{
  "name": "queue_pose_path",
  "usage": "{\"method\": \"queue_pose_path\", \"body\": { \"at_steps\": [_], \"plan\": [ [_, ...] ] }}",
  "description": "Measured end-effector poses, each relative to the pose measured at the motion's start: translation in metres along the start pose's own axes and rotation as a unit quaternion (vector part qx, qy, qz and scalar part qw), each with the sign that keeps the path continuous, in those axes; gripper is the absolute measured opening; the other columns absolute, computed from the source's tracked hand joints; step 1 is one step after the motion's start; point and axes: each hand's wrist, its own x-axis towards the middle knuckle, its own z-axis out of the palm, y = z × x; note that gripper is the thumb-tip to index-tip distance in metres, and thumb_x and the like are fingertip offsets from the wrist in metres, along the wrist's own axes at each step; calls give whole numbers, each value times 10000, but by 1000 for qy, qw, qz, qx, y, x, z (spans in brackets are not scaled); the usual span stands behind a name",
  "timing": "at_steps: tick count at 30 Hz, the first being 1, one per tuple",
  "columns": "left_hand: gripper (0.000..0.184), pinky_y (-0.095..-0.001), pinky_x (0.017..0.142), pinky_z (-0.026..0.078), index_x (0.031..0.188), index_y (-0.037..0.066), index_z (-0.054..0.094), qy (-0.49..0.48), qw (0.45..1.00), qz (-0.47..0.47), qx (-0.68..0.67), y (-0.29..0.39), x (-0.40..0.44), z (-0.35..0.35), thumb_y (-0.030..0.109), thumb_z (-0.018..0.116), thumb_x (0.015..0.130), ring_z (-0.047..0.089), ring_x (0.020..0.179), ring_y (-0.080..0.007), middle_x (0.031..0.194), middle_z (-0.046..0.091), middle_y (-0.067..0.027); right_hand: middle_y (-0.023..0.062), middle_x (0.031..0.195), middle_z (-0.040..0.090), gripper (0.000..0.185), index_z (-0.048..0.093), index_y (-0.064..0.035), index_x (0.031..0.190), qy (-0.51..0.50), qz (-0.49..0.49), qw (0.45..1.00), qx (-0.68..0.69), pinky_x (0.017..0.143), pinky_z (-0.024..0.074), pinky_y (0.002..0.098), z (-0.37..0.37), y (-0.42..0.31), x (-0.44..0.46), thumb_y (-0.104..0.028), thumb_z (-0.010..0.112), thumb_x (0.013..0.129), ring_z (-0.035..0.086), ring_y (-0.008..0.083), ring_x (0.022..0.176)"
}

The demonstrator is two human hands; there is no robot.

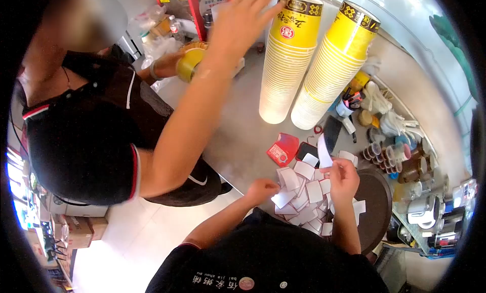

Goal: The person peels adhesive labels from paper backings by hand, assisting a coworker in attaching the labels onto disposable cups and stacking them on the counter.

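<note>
My right hand (344, 177) pinches a curved white paper slip (324, 152), which stands up from the fingertips. On the left side of the pile, my left hand (262, 191) has its fingers drawn together at the edge of another white slip (283, 197). Between and below both hands spreads a loose heap of small white slips (314, 191), some overlapping and tilted, with reddish edges. A few lie over the rim of a dark round tray (377, 212). Just beyond the heap are a red packet (283, 149) and a black object (307, 151), partly covered by slips.
Two tall stacks of yellow paper cups (291, 55) (334, 63) stand at the back. At left, a co-worker (86, 141) reaches an arm across the counter and holds a yellow container (190, 64). A dark phone-like slab (332, 131), pens (349, 98) and cups (385, 154) line the right.
</note>
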Motion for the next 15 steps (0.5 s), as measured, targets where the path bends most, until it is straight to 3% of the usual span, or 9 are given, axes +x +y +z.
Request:
{"method": "queue_pose_path", "body": {
  "at_steps": [1,2,3,5,6,8,11,15],
  "plan": [
    [291,-299,680,482,863,26,665,-21,999,-10,28,-4,8,2,301,653,769,613,720,-152,777,661,-91,121,916,619,84,521,33,932,-7,-5,1000,8,578,501,221,-1,3,-1,54,517,851,662,169,742],
    [356,-338,765,480,932,62,659,10,997,-39,72,26,2,-6,354,671,729,613,807,-229,837,644,-122,121,916,619,84,521,33,932,-3,-4,1000,8,578,501,221,-1,4,-2,54,517,851,662,169,742],
    [356,-338,765,480,932,62,659,5,996,-39,74,22,17,-6,354,671,729,613,807,-229,837,644,-122,122,919,620,91,524,33,936,-12,-15,1000,6,613,507,223,0,5,-3,55,519,848,662,177,783],
    [445,-382,872,435,1022,100,628,240,939,109,219,5,48,-5,369,710,676,534,996,-279,1041,573,-115,123,923,621,97,527,34,940,-18,-23,1000,3,649,514,226,5,5,-5,57,522,846,661,186,824],
    [445,-382,872,435,1022,100,628,236,940,107,220,17,53,-2,369,710,676,534,996,-279,1041,573,-115,124,924,623,102,532,34,939,-32,-13,999,13,669,520,233,8,5,-4,57,529,840,661,189,834],
    [522,-432,929,382,1092,126,585,282,895,23,345,40,65,6,373,730,655,409,1132,-307,1208,439,-97,125,925,625,107,537,35,938,-43,-2,999,17,690,526,240,16,0,-3,57,537,834,661,193,844],
    [571,-460,926,369,1123,116,558,221,920,3,324,45,77,4,364,746,644,364,1177,-307,1275,374,-82,134,932,628,106,559,29,916,-81,-73,994,17,714,541,267,32,-10,2,47,565,812,658,189,839],
    [600,-434,924,380,1083,113,575,301,899,75,308,32,69,-4,310,800,563,381,1157,-282,1217,414,-79,130,927,628,125,557,18,917,-118,-105,987,4,715,533,277,49,-24,5,35,586,796,641,182,809]
  ]
}}
